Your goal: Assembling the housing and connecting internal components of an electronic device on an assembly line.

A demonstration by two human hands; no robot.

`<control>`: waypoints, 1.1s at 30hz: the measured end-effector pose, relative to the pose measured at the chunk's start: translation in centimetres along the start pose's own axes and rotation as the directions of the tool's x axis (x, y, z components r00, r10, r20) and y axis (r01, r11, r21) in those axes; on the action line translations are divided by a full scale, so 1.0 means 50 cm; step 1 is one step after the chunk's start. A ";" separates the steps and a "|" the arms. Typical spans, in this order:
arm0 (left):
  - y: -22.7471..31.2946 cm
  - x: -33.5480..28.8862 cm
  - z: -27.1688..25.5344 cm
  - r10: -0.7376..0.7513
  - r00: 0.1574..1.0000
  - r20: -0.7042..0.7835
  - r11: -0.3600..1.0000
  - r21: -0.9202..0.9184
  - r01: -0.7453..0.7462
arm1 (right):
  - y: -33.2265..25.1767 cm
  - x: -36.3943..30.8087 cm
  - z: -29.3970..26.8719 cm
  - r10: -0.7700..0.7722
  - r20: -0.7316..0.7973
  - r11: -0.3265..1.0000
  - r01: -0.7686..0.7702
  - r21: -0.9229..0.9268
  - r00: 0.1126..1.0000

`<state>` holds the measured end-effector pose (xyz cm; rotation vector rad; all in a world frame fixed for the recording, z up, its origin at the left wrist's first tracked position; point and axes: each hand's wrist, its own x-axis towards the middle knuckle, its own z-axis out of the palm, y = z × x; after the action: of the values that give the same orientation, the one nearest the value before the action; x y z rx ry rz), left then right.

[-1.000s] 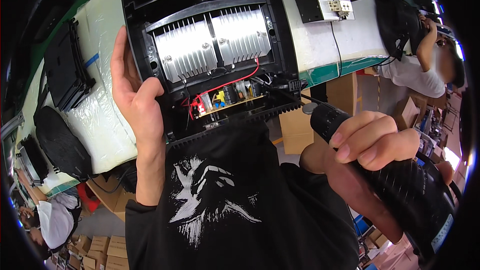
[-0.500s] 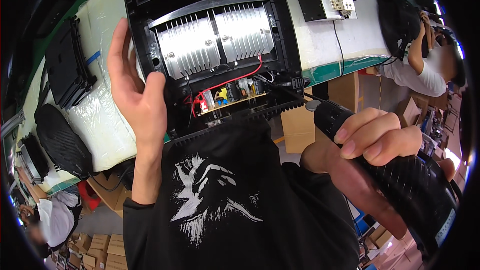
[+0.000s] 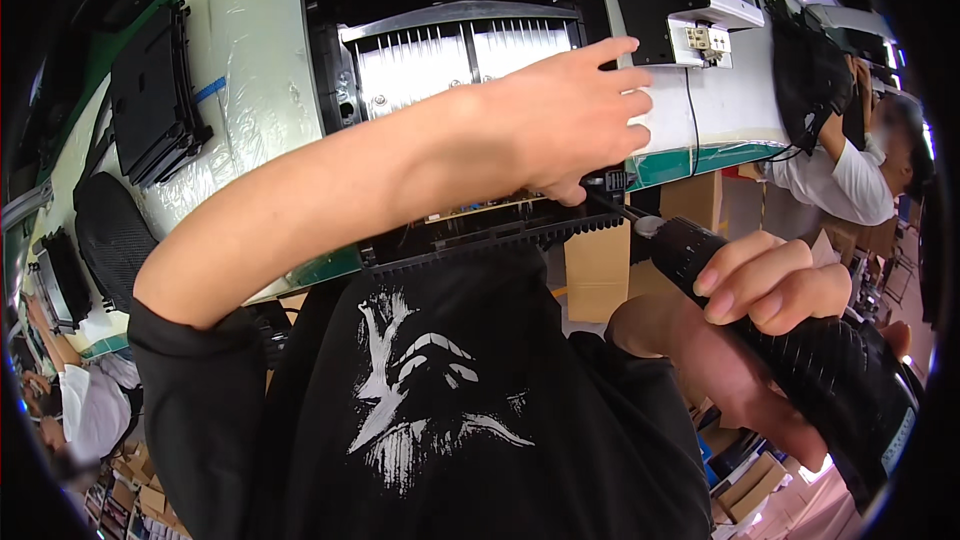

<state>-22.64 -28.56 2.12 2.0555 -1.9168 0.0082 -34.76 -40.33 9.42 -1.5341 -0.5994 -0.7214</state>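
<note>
A black plastic housing (image 3: 450, 243) lies on the bench before me, with silver finned heat sinks (image 3: 412, 62) inside. My left hand (image 3: 575, 115) reaches across it to its right side, fingers spread and pointing right. The thumb is at the housing's near right corner; I cannot tell whether it touches. My left forearm covers most of a circuit board (image 3: 468, 210) and part of the heat sinks. In my right hand (image 3: 765, 285) is a black power screwdriver (image 3: 815, 370), its shaft pointing up-left to that same corner. The bit's tip is hidden.
Black plastic parts (image 3: 155, 95) lie on plastic sheeting at the left. A black and white metal unit with a connector block (image 3: 705, 40) stands at the right, its cable hanging down. A cardboard box (image 3: 597, 275) is below the bench edge. Other people sit at far right and far left.
My left hand has left the housing's left side and swung across to its right side. The housing appears slightly higher and further right in view. My right hand still holds the screwdriver.
</note>
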 end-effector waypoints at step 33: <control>-0.026 -0.001 0.017 0.150 0.989 -0.007 0.988 -0.017 -0.150 | -0.002 -0.020 -0.013 0.007 -0.073 1.000 -0.006 0.006 0.997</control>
<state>-21.57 -28.69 1.01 1.8932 -2.0563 0.0326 -35.60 -40.92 8.76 -1.4969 -0.5409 -0.7670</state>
